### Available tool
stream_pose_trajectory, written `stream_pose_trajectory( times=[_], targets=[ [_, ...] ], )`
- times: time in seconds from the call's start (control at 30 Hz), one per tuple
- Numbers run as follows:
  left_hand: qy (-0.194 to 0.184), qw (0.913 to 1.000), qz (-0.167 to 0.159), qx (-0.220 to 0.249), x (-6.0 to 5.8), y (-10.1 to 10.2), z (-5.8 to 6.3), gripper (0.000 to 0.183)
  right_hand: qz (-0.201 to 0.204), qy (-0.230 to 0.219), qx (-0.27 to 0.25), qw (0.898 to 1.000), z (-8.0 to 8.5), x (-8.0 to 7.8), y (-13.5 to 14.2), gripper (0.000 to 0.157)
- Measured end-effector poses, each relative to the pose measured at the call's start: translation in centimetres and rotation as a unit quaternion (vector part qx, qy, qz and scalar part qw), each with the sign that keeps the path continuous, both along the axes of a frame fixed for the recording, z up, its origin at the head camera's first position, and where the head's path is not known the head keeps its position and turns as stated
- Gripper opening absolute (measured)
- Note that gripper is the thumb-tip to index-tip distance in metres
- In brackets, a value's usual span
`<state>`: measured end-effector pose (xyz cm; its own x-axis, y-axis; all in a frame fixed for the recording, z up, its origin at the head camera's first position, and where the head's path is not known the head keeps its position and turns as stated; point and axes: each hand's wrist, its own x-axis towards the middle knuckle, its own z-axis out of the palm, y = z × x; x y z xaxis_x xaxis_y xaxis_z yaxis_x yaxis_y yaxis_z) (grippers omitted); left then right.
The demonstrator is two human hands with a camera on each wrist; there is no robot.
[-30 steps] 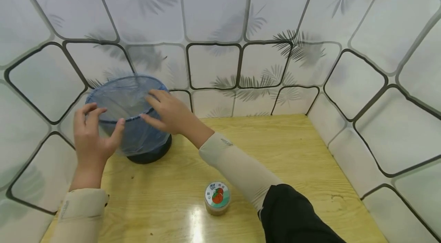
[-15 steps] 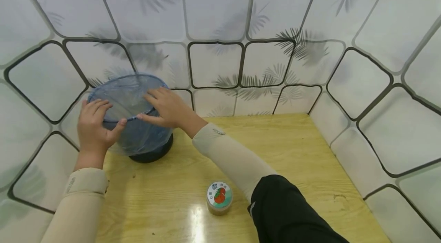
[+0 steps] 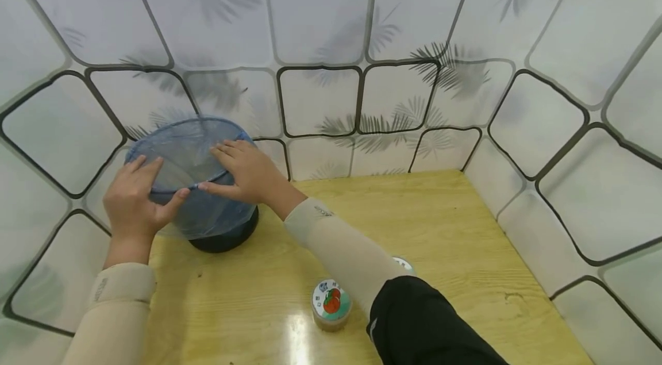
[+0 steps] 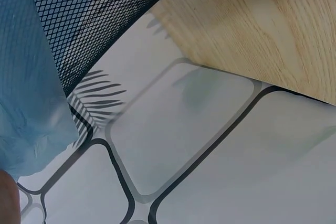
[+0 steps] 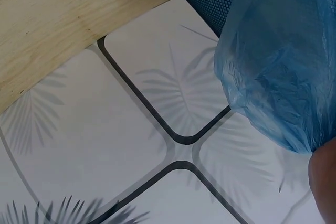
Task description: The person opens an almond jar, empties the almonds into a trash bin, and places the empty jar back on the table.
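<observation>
A thin blue trash bag (image 3: pixel 214 216) lines a dark mesh bin (image 4: pixel 79 22), which stands on a black base (image 3: pixel 227 238) at the back left of the table. The bag is folded out over the rim and hangs down the outside. At the rim's left front, my left hand (image 3: pixel 137 198) holds the bag, fingers over the top and thumb outside. My right hand (image 3: pixel 249 174) pinches the bag beside it, its thumb close to the left thumb and its fingers over the opening. Gathered bag film runs to a finger in the right wrist view.
A short round container (image 3: pixel 331 303) with tomatoes pictured on top sits near the table's front. Another round top (image 3: pixel 403 263) shows partly behind the right sleeve. The wood-grain table (image 3: pixel 434 210) meets patterned walls (image 3: pixel 320 152) at the back and sides.
My left hand has come onto the rim, and the right thumb has shifted left toward the left thumb. A second round top has come into sight behind the right sleeve.
</observation>
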<state>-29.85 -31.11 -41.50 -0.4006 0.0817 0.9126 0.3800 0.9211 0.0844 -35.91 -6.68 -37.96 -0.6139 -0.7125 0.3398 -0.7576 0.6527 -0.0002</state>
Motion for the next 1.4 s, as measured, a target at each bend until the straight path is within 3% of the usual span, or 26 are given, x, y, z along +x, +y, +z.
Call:
stream_pose_trajectory(
  times=[0.3, 0.57, 0.97, 1.4],
  targets=[
    [0.028, 0.9988, 0.04, 0.007, -0.2, 0.1, -0.3, 0.125, -0.001, -0.019, -0.002, 1.0, 0.3, 0.4, 0.0, 0.093],
    [0.053, 0.9973, 0.041, 0.032, -0.5, 0.5, -0.8, 0.126, 0.006, -0.03, -0.007, 1.0, 0.3, 0.6, 0.3, 0.093],
    [0.01, 0.9983, 0.055, 0.014, 0.2, 1.3, -0.1, 0.126, -0.001, -0.051, 0.003, 0.999, 0.1, 0.6, 0.8, 0.091],
    [0.013, 0.9982, 0.057, 0.014, -0.1, 1.3, -0.2, 0.126, -0.005, -0.042, -0.001, 0.999, 0.1, 0.6, 1.0, 0.091]
  ],
)
